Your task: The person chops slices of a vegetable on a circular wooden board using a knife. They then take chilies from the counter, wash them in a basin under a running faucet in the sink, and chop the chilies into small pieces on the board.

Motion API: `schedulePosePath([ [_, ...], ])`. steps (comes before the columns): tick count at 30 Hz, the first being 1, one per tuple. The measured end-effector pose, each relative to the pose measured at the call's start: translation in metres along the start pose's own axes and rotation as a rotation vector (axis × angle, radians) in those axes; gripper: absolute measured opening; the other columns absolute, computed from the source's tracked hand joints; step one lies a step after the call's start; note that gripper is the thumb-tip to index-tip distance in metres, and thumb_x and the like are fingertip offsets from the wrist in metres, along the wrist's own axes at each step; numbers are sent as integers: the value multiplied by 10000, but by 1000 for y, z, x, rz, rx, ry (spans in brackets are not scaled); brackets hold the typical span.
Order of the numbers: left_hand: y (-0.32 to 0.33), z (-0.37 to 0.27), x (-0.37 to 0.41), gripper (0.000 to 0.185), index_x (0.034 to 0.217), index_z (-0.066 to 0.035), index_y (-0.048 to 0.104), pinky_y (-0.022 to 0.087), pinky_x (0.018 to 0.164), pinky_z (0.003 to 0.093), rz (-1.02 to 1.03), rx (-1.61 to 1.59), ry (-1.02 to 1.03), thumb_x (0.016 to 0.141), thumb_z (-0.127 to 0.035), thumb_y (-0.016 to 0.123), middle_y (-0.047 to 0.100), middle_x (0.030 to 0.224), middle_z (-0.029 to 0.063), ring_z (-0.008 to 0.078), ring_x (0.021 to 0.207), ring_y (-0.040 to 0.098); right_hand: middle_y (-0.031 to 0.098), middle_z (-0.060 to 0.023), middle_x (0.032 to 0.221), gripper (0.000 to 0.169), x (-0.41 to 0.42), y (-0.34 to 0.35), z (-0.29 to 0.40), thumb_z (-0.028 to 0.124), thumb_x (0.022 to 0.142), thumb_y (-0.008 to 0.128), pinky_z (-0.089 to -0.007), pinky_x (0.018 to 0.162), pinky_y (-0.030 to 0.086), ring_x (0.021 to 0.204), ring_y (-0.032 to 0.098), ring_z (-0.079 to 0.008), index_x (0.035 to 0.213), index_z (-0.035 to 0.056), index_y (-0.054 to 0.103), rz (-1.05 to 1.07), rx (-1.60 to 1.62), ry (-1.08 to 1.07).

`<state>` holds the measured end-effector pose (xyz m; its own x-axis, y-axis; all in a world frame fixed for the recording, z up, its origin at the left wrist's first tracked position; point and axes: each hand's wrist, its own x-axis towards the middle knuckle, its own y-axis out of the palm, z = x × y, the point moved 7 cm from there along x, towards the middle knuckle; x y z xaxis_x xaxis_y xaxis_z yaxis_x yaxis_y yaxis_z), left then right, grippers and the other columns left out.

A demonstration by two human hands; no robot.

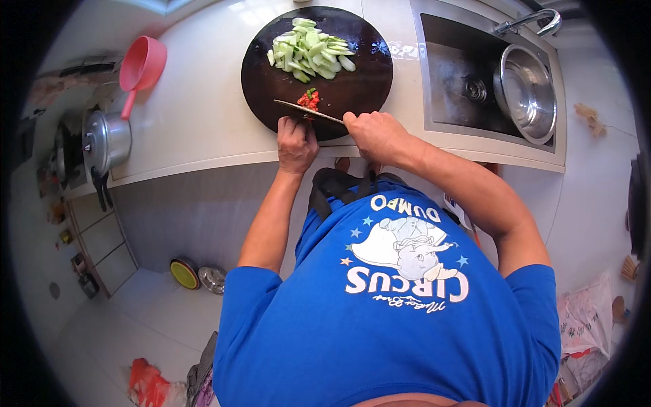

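My right hand (379,135) grips the handle of a kitchen knife (305,109), whose blade is seen nearly edge-on and slants up to the left. Beyond the blade lies a small heap of chopped red chili pepper (308,100) with a few green bits. Curled at the near edge of the round dark chopping board (264,84), my left hand (297,145) has its fingertips close to the blade. Between them a sliver of red pepper shows, most of it hidden. Farther back on the board rests a pile of sliced pale green vegetable (313,51), possibly cucumber.
Right of the board is a sink (447,61) with a metal basin (529,96) tilted inside and a faucet (529,23) behind. On the left of the counter (203,102) are a pink plastic dipper (142,63) and a pressure cooker (107,140). Bowls (184,273) sit low by the cabinet.
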<state>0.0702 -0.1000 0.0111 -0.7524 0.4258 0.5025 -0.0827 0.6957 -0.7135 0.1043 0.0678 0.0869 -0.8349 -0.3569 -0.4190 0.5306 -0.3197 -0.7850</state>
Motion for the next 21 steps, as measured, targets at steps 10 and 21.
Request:
schedulePosePath([
  [10,1,0,-1,248,989,18,738,535,877,476,-38,-3,12,765,83,651,690,1020,166,406,968,630,751,-239,985,502,0,-9,4,90,640,927,-456,771,614,941,755,-388,1005,-42,609,87,-8,-36],
  [21,0,-1,0,147,921,20,691,533,830,453,-23,23,13,790,77,658,653,958,167,390,935,614,748,-244,954,465,10,1,-8,71,654,906,-471,766,605,932,752,-398,991,-39,604,-15,23,9],
])
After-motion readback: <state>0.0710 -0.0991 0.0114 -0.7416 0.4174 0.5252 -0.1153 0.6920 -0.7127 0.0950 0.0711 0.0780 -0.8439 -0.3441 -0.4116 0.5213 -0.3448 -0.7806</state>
